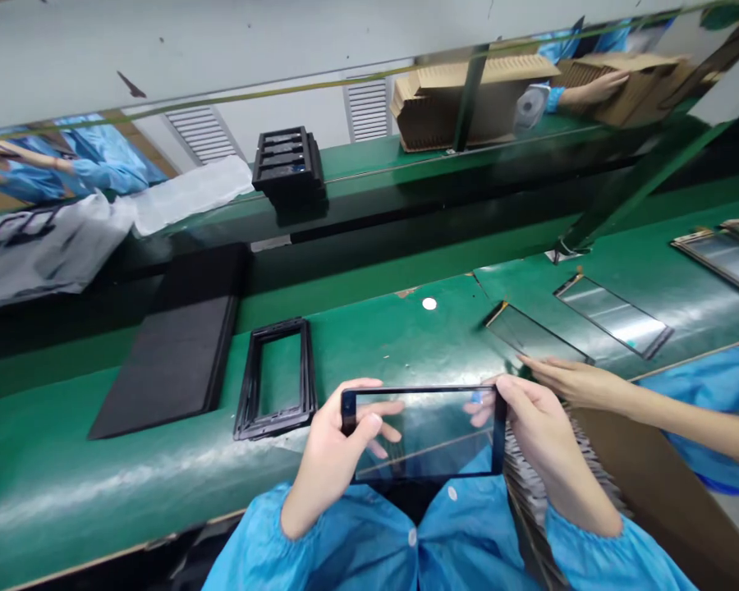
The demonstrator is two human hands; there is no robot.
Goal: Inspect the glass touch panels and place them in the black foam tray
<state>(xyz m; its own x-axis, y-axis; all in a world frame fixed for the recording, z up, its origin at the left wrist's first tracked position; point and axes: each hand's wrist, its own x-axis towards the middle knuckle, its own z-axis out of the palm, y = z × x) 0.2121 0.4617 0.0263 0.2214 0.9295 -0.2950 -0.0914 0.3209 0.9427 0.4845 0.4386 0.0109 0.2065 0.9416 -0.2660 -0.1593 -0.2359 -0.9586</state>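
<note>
My left hand (338, 447) and my right hand (545, 435) hold a dark-edged clear glass panel (422, 435) by its short ends, level above the green conveyor belt (369, 345). Its face is bare and shiny. Just past my right hand, a co-worker's hand (576, 382) reaches over the belt and touches or nearly touches a similar glass panel (533, 335). Another glass panel (612, 316) lies beyond it. An open black plastic frame (275, 382) lies to the left of my left hand.
A flat black pad (172, 345) lies on the belt further left. On the raised green shelf stand stacked black trays (288, 164), with white plastic sheeting (190, 193) to their left. A cardboard box with corrugated dividers (474, 103) stands at the back, with a person in blue (55, 160) at far left.
</note>
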